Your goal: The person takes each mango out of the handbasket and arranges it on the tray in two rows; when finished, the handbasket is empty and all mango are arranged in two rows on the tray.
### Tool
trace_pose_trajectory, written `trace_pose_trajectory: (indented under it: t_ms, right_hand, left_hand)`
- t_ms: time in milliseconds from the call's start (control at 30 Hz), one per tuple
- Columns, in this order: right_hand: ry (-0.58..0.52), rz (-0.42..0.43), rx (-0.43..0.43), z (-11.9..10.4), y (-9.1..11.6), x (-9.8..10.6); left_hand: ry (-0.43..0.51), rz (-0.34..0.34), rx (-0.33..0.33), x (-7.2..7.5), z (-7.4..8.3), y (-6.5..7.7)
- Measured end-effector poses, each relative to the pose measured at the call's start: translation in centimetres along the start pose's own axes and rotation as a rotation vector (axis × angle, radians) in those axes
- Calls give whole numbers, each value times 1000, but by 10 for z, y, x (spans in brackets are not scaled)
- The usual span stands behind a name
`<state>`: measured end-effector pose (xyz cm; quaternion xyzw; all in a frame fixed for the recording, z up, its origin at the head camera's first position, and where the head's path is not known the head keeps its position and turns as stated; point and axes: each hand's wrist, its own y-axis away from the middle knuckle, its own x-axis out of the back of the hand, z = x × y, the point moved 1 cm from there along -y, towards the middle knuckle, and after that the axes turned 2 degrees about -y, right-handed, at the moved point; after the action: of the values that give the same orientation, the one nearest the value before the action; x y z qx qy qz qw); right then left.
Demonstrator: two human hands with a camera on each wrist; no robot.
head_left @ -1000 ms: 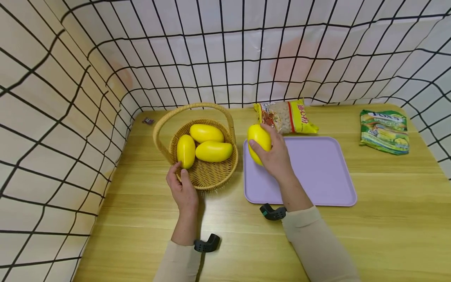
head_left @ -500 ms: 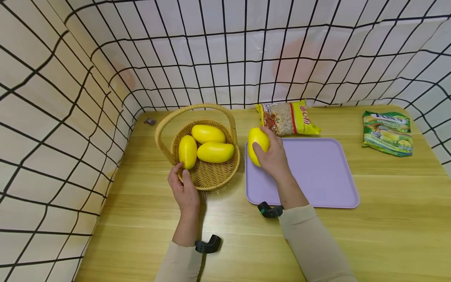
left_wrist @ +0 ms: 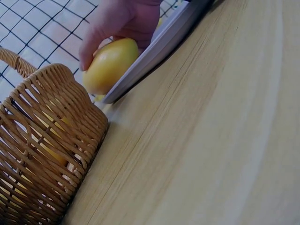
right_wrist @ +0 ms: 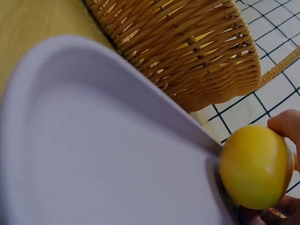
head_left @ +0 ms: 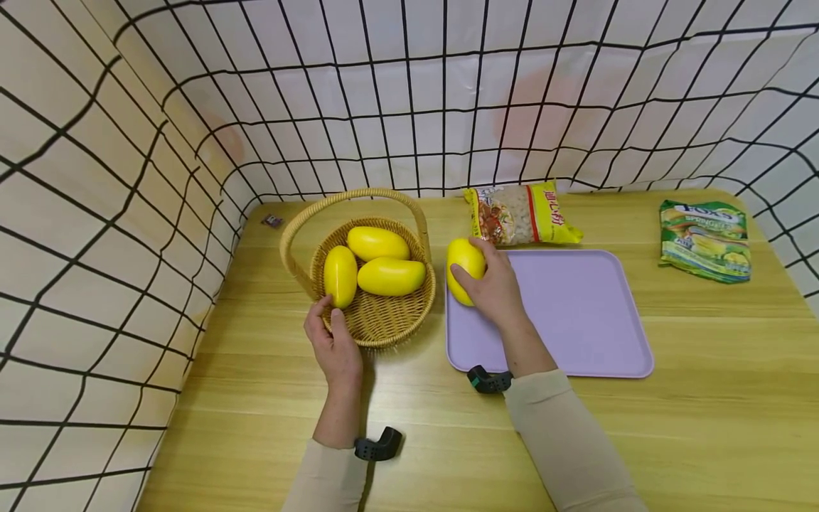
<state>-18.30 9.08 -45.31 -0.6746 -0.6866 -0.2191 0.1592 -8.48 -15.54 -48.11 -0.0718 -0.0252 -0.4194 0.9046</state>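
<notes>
At the left end of the lilac tray (head_left: 569, 313), my right hand (head_left: 499, 288) grips a yellow mango (head_left: 466, 270), thumb on the near side and fingers on the far side. In the right wrist view this mango (right_wrist: 253, 166) sits low against the tray's corner, a shadow beside it. A wicker basket (head_left: 384, 320) with an arched handle stands to the left, holding three more mangoes (head_left: 392, 276). My left hand (head_left: 335, 348) rests at its near-left rim, fingers loosely bent, fingertips by the leftmost mango (head_left: 340, 276). The left wrist view does not show the left hand.
Behind the tray lies a yellow food packet (head_left: 521, 213) with a clear window. A green Fox's candy bag (head_left: 704, 242) is at the far right, and a tiny dark wrapper (head_left: 271, 220) at the back left. Gridded walls (head_left: 409, 99) bound the table.
My right hand has lowered the mango slightly toward me and onto the tray's left end. The left hand and the basket stay put relative to each other.
</notes>
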Motion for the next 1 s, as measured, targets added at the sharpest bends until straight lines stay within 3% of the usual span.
trace_pose_trajectory:
  t_ms: [667,1000]
  right_hand:
    - [-1,-75,-31,8,2,8]
    - [-29,-65,-15,12,4,7]
  left_hand:
    - [13,-11,-1,0,2,0]
    - [15,-8,-13,0,2,0]
